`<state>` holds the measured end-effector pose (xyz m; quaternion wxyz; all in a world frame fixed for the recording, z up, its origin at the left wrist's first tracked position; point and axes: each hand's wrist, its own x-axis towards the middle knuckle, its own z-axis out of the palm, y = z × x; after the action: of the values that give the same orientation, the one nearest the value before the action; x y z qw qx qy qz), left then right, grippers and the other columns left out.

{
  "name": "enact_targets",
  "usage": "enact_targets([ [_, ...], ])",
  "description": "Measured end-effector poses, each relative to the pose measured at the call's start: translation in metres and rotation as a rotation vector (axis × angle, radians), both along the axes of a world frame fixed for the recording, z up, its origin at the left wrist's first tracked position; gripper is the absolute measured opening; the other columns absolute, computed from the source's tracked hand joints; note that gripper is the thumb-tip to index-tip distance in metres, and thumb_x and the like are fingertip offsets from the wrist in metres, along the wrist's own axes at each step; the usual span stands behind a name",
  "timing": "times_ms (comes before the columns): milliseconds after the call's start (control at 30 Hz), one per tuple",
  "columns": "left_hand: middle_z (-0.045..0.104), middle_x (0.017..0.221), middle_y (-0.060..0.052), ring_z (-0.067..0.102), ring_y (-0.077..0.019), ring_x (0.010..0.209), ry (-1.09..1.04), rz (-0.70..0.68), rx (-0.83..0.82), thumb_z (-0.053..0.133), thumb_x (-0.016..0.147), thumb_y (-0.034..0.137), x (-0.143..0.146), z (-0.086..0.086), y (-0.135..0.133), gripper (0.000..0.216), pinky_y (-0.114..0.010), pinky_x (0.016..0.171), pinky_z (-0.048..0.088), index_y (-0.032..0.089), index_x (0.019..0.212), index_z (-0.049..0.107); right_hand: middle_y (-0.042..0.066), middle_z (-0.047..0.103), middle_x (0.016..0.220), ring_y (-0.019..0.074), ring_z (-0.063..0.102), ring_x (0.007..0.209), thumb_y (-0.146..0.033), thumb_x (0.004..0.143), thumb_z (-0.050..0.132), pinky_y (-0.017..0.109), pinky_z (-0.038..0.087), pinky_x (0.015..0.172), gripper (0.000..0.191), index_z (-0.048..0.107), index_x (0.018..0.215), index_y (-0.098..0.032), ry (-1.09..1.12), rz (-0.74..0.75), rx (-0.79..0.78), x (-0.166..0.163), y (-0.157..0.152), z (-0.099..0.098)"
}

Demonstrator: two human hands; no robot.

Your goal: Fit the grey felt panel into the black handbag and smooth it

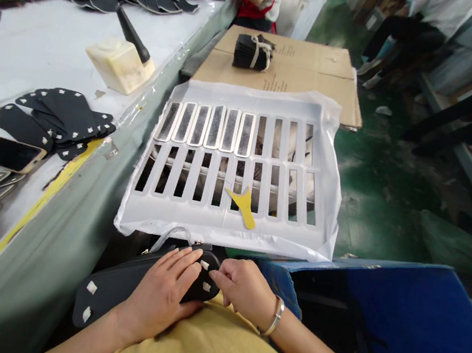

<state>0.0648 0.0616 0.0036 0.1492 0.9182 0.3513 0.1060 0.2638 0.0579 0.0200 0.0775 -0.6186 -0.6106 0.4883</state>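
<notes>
A long black panel with rounded ends lies at my lap, with small white tabs near both ends. My left hand rests flat across it, fingers stretched out over the far edge and thumb on the near side. At the panel's right end, beside two white tabs, my right hand is closed, its fingertips pinched together. Whatever is between those fingertips is too small to make out. Under the panel, a dark item with a zipper and a grey cord partly shows.
Ahead stands a white slotted rack holding several framed strips and a yellow Y-shaped piece. Black tabbed panels, a phone and a glue container with brush sit on the left table. A blue box is right.
</notes>
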Motion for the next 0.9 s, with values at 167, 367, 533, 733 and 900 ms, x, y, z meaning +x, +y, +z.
enact_targets([
  [167,0.056,0.125,-0.016,0.052,-0.0302,0.114,-0.002,-0.009,0.049,0.067,0.071,0.030,0.000,0.001,-0.001,0.047,-0.047,0.098,0.043,0.012,0.112,0.053,0.001,0.060,0.050,0.0104,0.054,0.048,-0.030,0.086,0.048,0.020,0.035,0.051,0.031,0.055,0.059,-0.016,-0.106,0.082,0.068,-0.004,0.001,0.008],
  [367,0.055,0.126,-0.016,0.052,-0.0300,0.113,0.063,-0.006,0.032,0.068,0.074,0.034,-0.001,0.009,-0.001,0.056,-0.044,0.092,0.045,0.013,0.123,0.050,-0.001,0.056,0.045,0.0080,0.049,0.038,-0.037,0.086,0.047,0.018,0.035,0.043,0.034,0.051,0.058,-0.017,0.091,-0.017,-0.093,0.002,0.001,-0.002],
  [533,0.053,0.126,-0.014,0.051,-0.0298,0.113,0.175,-0.014,0.002,0.072,0.072,0.032,0.006,0.018,0.000,0.062,-0.044,0.091,0.045,0.025,0.129,0.048,-0.004,0.049,0.039,0.0058,0.038,0.027,-0.044,0.091,0.033,0.016,0.028,0.031,0.042,0.049,0.063,-0.016,0.305,-0.326,-0.325,0.028,0.002,-0.026],
  [733,0.052,0.121,-0.015,0.050,-0.0307,0.112,0.282,-0.027,-0.008,0.072,0.072,0.034,0.015,0.027,-0.002,0.056,-0.045,0.090,0.045,0.028,0.124,0.053,-0.006,0.052,0.046,0.0043,0.040,0.032,-0.037,0.086,0.043,0.014,0.030,0.034,0.028,0.050,0.070,-0.015,0.408,-0.374,-0.237,0.043,-0.016,-0.039],
  [900,0.050,0.123,-0.015,0.049,-0.0312,0.113,0.276,-0.010,-0.004,0.071,0.073,0.033,0.015,0.027,-0.004,0.056,-0.045,0.090,0.044,0.028,0.125,0.052,-0.005,0.052,0.050,0.0063,0.043,0.037,-0.040,0.086,0.044,0.017,0.034,0.037,0.028,0.048,0.070,-0.017,0.393,-0.313,-0.137,0.023,-0.029,-0.032],
])
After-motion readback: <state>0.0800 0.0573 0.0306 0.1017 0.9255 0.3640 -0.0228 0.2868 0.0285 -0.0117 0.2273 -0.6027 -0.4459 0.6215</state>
